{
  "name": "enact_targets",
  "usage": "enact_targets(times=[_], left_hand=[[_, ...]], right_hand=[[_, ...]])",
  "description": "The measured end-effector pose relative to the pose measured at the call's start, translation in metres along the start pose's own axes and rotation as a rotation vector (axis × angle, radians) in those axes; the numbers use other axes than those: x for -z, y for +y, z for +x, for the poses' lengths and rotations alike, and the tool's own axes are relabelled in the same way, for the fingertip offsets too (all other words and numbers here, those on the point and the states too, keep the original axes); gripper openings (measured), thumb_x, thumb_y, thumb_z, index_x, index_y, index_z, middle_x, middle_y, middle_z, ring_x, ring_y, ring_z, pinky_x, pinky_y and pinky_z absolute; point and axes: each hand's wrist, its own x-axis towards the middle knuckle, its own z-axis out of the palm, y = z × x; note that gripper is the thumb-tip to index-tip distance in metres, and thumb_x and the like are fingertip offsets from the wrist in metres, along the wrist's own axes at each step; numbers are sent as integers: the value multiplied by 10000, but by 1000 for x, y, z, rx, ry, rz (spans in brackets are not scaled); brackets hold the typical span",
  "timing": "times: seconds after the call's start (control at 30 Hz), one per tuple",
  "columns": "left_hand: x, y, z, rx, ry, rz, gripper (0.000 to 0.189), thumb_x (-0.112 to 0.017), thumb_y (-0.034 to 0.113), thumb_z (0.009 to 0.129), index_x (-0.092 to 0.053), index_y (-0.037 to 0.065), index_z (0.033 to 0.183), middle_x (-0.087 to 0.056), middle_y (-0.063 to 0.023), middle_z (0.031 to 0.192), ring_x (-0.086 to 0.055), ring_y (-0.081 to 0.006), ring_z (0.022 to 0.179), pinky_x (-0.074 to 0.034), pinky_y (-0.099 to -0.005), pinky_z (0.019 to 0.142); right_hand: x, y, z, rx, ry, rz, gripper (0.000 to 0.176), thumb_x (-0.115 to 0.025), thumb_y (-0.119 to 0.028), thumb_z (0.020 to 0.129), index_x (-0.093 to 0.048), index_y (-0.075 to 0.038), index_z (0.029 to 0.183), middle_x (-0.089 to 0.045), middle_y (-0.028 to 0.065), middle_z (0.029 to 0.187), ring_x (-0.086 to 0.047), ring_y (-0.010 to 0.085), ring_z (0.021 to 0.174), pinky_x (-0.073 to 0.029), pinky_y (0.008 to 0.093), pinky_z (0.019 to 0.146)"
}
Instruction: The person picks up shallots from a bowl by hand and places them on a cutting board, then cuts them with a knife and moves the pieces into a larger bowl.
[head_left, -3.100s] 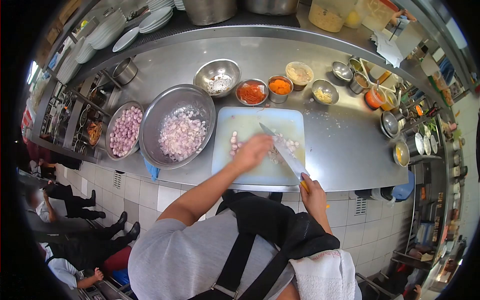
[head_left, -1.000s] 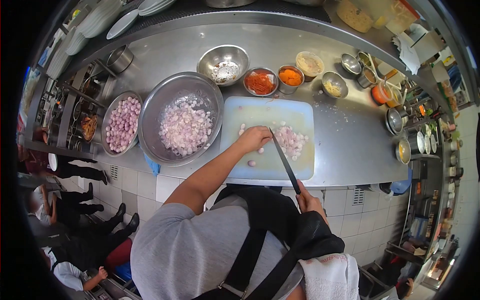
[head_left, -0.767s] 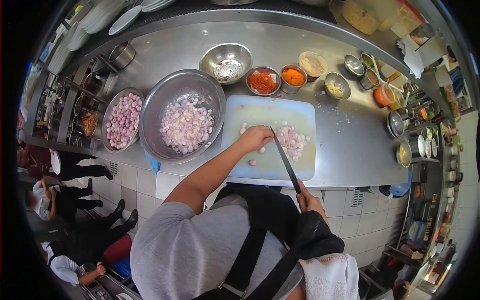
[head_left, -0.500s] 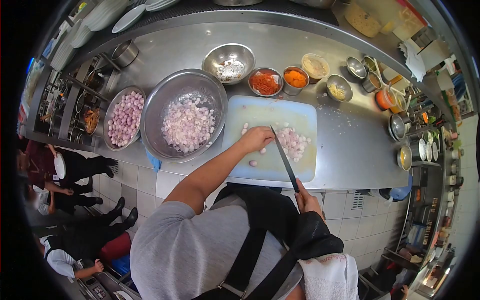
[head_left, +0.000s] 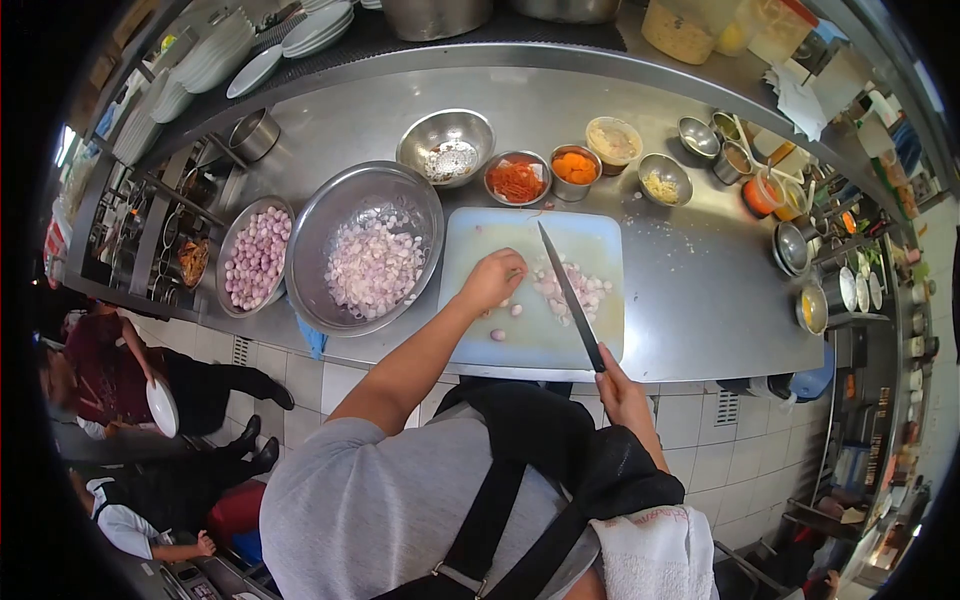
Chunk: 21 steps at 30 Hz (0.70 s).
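Observation:
My right hand [head_left: 625,398] grips the black handle of a long kitchen knife [head_left: 568,290], its blade slanting up and left over the cutting board [head_left: 470,240]. Beneath and beside the blade lies a pile of sliced shallots [head_left: 590,287]. Just left of the pile, my left hand [head_left: 494,280] is closed with its fingers curled together; whatever they hold is hidden. A peeled shallot [head_left: 498,335] rests near the board's lower left, with another small piece by it. Left of the board stands a big steel bowl [head_left: 298,290] with many sliced shallots.
A colander-like bowl of whole shallots [head_left: 257,258] sits at far left. Behind the board stand a steel bowl [head_left: 410,140], a bowl of shredded orange-red food [head_left: 517,178] and a tub [head_left: 614,142]. A shelf [head_left: 450,62] spans above. People [head_left: 110,370] stand at left.
My left hand has moved slightly left, away from the blade. The knife has shifted up and tilts a little more upright. The whole view has shifted slightly.

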Motion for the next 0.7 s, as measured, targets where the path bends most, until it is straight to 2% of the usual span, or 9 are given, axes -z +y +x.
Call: enact_targets(times=[0.23,0.3,0.33,0.4,0.43,0.5,0.53,0.6,0.7], left_hand=[[-27,19,-2,101,213,-51,181,-781,-9,890,-775,22,1068,-764,-151,1150,-741,-355,1075,-587,-411,959],[-47,23,0,123,273,-56,291,-780,70,940,-756,45,1229,-719,-189,1337,-671,-391,1275,-536,-436,1093],[-60,21,1,114,272,-57,291,-780,70,940,-756,45,1229,-719,-189,1337,-671,-391,1275,-536,-436,1093],[-88,19,4,177,376,41,429,-697,259,1048,-674,60,1428,-572,-256,1562,-477,-464,1502,-394,-529,1248],[-101,21,6,173,377,39,429,-697,259,1048,-674,60,1428,-572,-256,1562,-477,-464,1502,-394,-529,1248],[-122,23,8,373,222,278,574,-567,425,1111,-573,61,1554,-413,-293,1689,-296,-520,1600,-252,-612,1310],[-129,24,6,374,229,276,574,-567,425,1111,-573,61,1554,-413,-293,1689,-296,-520,1600,-252,-612,1310],[-143,28,2,296,179,327,620,-526,466,1116,-550,48,1573,-364,-312,1710,-260,-538,1611,-201,-651,1313],[-151,36,-5,246,282,238,577,-550,442,1110,-575,87,1564,-338,-276,1737,-237,-520,1626,-168,-668,1315]], right_hand=[[22,64,4,135,183,-187,501,-677,-193,1078,-602,-203,1573,-749,250,951,-739,438,882,-575,471,810],[24,83,9,213,261,-213,495,-693,-197,1059,-624,-186,1549,-740,249,948,-731,445,889,-567,508,799],[27,90,12,214,270,-213,495,-693,-197,1059,-624,-186,1549,-740,249,948,-731,445,889,-567,508,799],[34,105,17,178,258,-235,489,-696,-222,1055,-633,-172,1537,-746,250,974,-731,450,896,-569,521,813],[36,114,19,179,262,-237,489,-696,-222,1055,-633,-172,1537,-746,250,974,-731,450,896,-569,521,813],[41,126,25,164,270,-262,500,-694,-242,1055,-626,-176,1546,-747,251,973,-733,454,916,-572,532,831],[43,131,27,170,268,-266,500,-694,-242,1055,-626,-176,1546,-747,251,973,-733,454,916,-572,532,831],[43,138,30,61,188,-300,500,-709,-223,1049,-631,-185,1541,-758,291,1126,-732,478,1026,-579,510,895],[32,146,27,74,154,-345,521,-707,-249,1051,-612,-230,1563,-732,262,1015,-722,473,965,-570,539,863]])
